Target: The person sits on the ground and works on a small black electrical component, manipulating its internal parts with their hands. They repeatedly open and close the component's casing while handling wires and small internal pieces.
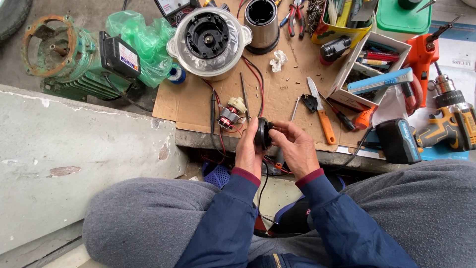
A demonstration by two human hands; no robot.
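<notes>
A sheet of cardboard (277, 94) covers the bench and carries most of the items. To its left stands a green motor (64, 57) with a rusty end ring and a black terminal box, and a green plastic bag (144, 42) lies against it. On the cardboard near the far edge sits a round appliance base (209, 42), pale housing with a black centre, and just right of it a steel cup (262, 25) stands upright. At the far right lie an orange drill (421, 57) and a yellow-and-black drill (446, 124), with a black battery pack (396, 141) beside the latter. A white box (369, 69) of tools stands between the drills and the centre, and a blue strip lies across its near edge. A yellow tub (339, 27) of small tools stands behind it. An orange-handled knife (320, 111) lies on the cardboard near the right hand. A small motor core (230, 114) with copper winding sits near the front edge, with red and black wires around it.

The left hand (248, 151) and right hand (297, 149) are raised just over the front edge of the bench. Both are closed on a black round part (263, 134): the left hand's fingers wrap its left side, the right hand's fingertips pinch its right side. A black cord runs from the part down between the forearms.
</notes>
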